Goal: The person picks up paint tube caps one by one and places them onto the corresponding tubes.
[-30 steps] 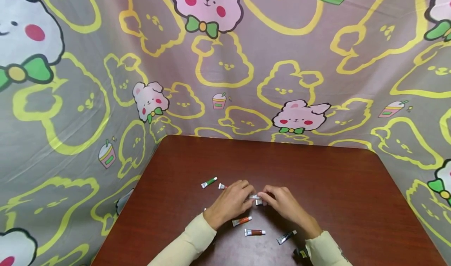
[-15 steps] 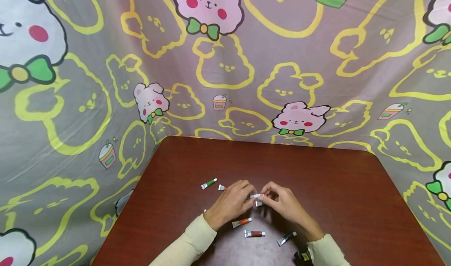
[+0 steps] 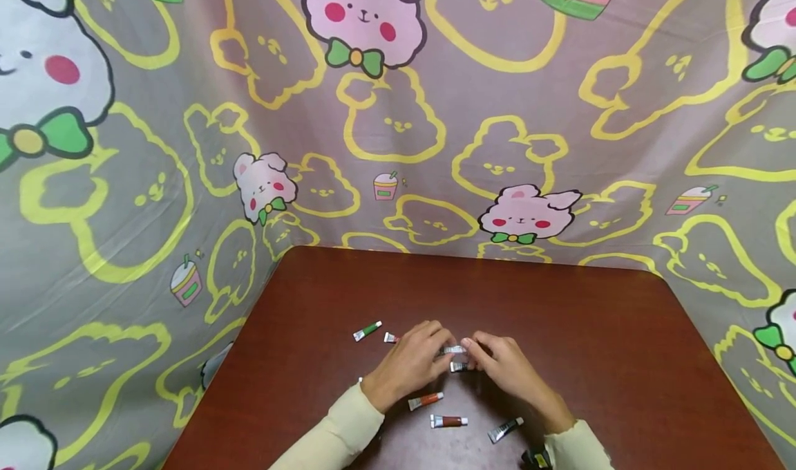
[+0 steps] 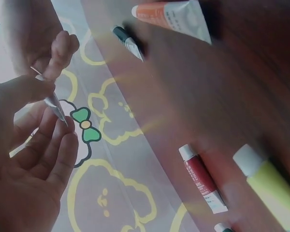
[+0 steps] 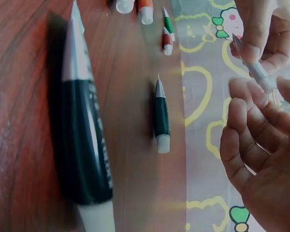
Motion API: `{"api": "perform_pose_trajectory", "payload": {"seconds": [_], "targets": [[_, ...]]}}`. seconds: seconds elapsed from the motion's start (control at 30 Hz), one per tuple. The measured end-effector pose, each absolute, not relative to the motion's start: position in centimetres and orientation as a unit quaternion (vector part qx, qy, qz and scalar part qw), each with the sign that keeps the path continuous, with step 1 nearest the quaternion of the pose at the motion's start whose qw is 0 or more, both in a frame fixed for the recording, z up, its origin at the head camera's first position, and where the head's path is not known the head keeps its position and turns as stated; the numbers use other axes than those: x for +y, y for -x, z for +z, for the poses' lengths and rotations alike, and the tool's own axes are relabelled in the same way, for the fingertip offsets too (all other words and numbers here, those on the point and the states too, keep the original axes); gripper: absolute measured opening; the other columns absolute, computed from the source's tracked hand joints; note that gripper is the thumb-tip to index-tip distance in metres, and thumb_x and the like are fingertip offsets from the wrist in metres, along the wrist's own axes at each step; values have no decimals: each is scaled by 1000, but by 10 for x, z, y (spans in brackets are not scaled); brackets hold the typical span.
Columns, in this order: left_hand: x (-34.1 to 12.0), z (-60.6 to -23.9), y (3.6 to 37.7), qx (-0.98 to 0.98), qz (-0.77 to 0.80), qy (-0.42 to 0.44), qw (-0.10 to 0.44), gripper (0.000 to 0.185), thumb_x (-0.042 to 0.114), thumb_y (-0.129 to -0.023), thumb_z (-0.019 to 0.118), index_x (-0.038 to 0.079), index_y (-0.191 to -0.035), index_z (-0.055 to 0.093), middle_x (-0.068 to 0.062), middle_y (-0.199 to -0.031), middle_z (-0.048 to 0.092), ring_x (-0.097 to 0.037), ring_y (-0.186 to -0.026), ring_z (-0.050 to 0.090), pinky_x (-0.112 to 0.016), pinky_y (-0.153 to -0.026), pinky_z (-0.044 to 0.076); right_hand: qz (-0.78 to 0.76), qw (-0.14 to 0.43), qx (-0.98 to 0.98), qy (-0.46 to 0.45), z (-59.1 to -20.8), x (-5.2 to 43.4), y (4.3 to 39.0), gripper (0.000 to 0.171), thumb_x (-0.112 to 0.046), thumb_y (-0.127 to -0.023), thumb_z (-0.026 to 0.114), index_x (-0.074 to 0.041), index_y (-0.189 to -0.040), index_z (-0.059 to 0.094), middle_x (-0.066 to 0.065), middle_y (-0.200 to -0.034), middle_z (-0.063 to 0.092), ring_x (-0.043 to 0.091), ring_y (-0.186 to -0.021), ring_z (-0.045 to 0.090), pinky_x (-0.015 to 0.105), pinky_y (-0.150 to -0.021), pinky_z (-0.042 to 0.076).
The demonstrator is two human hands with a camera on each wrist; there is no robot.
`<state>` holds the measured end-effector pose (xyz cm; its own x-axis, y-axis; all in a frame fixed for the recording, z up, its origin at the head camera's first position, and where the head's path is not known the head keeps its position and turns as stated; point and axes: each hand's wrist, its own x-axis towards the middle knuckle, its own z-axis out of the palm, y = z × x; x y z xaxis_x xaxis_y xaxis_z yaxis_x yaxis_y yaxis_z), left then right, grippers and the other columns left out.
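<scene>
Eight tubes in sight: one in the hands [image 3: 454, 350], one just under it [image 3: 458, 366], green [image 3: 367, 331] and another [image 3: 390, 337] at ten o'clock, orange [image 3: 425, 401], red [image 3: 448, 421], dark [image 3: 505, 429], one more [image 3: 536, 459] at six.

Home craft corner, cartoon bunny cloth backdrop [image 3: 398, 124], wooden table [image 3: 560, 318]

Right hand [image 3: 505, 368] has lowered slightly, gripping the small tube [image 3: 452, 350].

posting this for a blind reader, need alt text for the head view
Two hands, left hand and right hand, hold a small white tube between them above a dark red table. Several small paint tubes lie around them; a cartoon-bunny cloth hangs behind.
</scene>
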<state>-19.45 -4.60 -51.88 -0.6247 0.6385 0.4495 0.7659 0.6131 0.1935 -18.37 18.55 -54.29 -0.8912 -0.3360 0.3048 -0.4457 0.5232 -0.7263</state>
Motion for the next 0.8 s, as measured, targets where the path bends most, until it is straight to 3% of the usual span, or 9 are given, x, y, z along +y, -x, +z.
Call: {"api": "perform_pose_trajectory", "payload": {"seconds": [0.1, 0.17, 0.4, 0.6, 0.8], "targets": [[-47, -517, 198, -887, -182, 391, 167, 13, 21, -96, 83, 18, -107, 75, 7, -101, 70, -9, -92, 64, -24, -82, 56, 435, 79, -865, -236, -541, 186, 184, 5, -16, -102, 77, -19, -102, 73, -14, -83, 71, -3, -74, 62, 24, -64, 53], [-47, -517, 199, -888, -182, 389, 162, 14, 21, -96, 83, 19, -107, 75, 8, -102, 70, -8, -93, 64, -24, -82, 56, 438, 90, -860, -247, -541, 187, 184, 10, -14, -99, 79, -16, -106, 72, -12, -89, 73, -2, -78, 63, 24, -65, 54], [-43, -522, 200, -883, -190, 398, 161, 14, 19, -95, 83, 18, -106, 75, 8, -100, 69, -7, -93, 63, -20, -81, 53, 422, 125, -850, -290, -546, 190, 182, 11, -11, -104, 72, -19, -98, 70, -16, -82, 65, -4, -73, 56, 21, -63, 48], [-42, -529, 196, -876, -206, 404, 167, 17, 19, -95, 84, 17, -107, 73, 8, -99, 69, -7, -91, 62, -19, -81, 52, 416, 121, -849, -302, -551, 189, 180, 12, -9, -106, 67, -15, -96, 68, -19, -76, 55, -8, -69, 51, 20, -60, 46], [-40, -525, 199, -870, -212, 412, 166, 18, 17, -95, 83, 15, -107, 71, 7, -98, 69, -7, -90, 61, -19, -81, 52, 436, 117, -845, -288, -551, 188, 184, 17, -8, -108, 64, -17, -94, 68, -10, -72, 58, -6, -67, 51, 21, -59, 46]]}}
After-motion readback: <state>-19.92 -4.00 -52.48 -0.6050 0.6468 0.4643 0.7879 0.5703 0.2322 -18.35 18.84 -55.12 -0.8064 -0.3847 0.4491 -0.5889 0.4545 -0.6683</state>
